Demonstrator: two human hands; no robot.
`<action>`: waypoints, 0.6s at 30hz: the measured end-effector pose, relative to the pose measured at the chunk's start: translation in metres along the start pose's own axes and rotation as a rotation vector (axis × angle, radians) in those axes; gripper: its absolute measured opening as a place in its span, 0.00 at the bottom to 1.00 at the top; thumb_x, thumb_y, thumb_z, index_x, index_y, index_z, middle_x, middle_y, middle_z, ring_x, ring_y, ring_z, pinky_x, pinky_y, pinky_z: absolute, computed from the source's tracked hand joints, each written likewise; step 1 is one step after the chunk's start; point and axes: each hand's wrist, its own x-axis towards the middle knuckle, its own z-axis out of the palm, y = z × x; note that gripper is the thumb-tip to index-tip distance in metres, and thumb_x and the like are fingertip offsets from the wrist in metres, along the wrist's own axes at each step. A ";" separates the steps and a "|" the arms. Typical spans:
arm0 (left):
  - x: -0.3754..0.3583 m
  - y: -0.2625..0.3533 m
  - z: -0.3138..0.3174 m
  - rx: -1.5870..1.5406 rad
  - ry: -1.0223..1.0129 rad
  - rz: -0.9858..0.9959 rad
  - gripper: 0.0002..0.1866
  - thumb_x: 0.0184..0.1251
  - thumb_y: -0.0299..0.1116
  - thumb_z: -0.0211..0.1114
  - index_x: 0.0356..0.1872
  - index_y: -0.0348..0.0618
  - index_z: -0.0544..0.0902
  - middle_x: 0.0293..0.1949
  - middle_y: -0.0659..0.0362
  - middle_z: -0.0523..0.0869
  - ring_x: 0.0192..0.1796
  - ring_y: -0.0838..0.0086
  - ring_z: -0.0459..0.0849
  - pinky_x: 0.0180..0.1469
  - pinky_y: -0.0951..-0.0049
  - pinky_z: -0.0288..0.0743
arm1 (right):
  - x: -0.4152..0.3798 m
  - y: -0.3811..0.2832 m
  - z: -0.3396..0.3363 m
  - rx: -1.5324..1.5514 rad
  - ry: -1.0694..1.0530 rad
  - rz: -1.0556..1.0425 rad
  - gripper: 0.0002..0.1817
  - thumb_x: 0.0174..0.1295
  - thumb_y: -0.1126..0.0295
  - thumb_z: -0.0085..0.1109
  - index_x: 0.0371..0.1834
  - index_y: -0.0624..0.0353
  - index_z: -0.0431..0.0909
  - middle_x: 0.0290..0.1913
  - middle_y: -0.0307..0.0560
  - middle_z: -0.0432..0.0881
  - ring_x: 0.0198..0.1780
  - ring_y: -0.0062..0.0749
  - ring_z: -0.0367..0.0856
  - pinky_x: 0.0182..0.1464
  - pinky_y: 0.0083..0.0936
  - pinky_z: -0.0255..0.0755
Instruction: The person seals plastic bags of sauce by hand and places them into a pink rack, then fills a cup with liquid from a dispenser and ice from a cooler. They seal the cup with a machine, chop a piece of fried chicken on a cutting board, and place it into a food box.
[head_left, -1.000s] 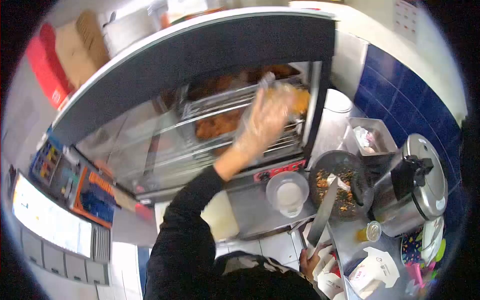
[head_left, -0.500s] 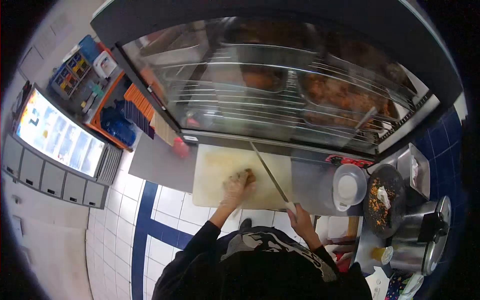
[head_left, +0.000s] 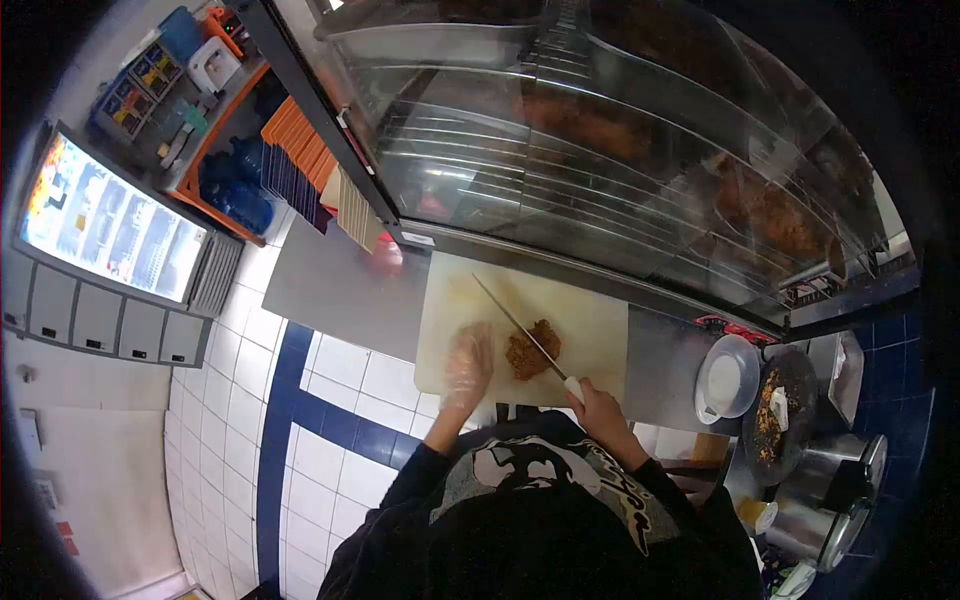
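A browned piece of food (head_left: 530, 352), likely fried meat, lies on the pale cutting board (head_left: 440, 300). My right hand (head_left: 597, 410) is closed around the white handle of a long knife (head_left: 512, 318), whose blade crosses over the food and points up and left. My left hand (head_left: 468, 372), in a clear plastic glove, is just left of the food and apart from it. Its fingers are extended over the board and hold nothing.
A glass display case (head_left: 560, 160) with racks and food trays stands behind the board. To the right are a clear plastic bowl (head_left: 738, 360), a dark pan with food bits (head_left: 765, 440) and metal pots (head_left: 815, 520). Orange-edged boards (head_left: 305, 150) stand at the left.
My left hand has let go of the food, which now lies uncovered. The knife has come over the food with my right hand. The view has turned and shifted.
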 end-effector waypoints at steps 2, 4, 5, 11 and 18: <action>0.032 0.023 -0.024 -0.031 0.227 0.259 0.11 0.62 0.31 0.60 0.45 0.42 0.79 0.42 0.47 0.81 0.46 0.53 0.78 0.48 0.57 0.73 | 0.003 0.000 0.002 -0.035 -0.078 0.036 0.22 0.66 0.58 0.47 0.51 0.67 0.64 0.29 0.63 0.79 0.32 0.58 0.80 0.35 0.45 0.73; 0.063 0.033 -0.018 -0.013 0.135 0.378 0.10 0.63 0.33 0.58 0.42 0.41 0.79 0.39 0.48 0.82 0.43 0.53 0.79 0.46 0.56 0.73 | 0.006 0.007 0.012 -0.029 -0.098 0.042 0.23 0.66 0.57 0.46 0.52 0.67 0.64 0.28 0.63 0.79 0.31 0.58 0.81 0.34 0.45 0.74; 0.077 0.037 -0.011 0.003 0.046 0.502 0.10 0.65 0.35 0.55 0.40 0.41 0.79 0.36 0.49 0.82 0.40 0.53 0.80 0.43 0.54 0.73 | 0.007 0.011 0.018 -0.025 -0.112 0.048 0.24 0.66 0.56 0.46 0.53 0.68 0.64 0.27 0.63 0.79 0.30 0.58 0.81 0.34 0.46 0.74; 0.115 0.027 0.030 0.271 -0.451 0.358 0.19 0.65 0.48 0.51 0.43 0.45 0.80 0.30 0.47 0.83 0.33 0.52 0.82 0.38 0.54 0.75 | 0.008 0.020 0.040 0.079 -0.028 0.047 0.24 0.62 0.57 0.54 0.47 0.69 0.65 0.20 0.65 0.77 0.23 0.58 0.79 0.23 0.48 0.72; 0.125 -0.002 0.039 0.286 -0.459 0.483 0.20 0.63 0.47 0.53 0.51 0.50 0.76 0.32 0.48 0.84 0.35 0.52 0.82 0.36 0.53 0.74 | 0.023 0.010 0.060 0.039 0.113 0.045 0.25 0.62 0.57 0.53 0.50 0.70 0.66 0.23 0.66 0.77 0.26 0.59 0.79 0.27 0.50 0.71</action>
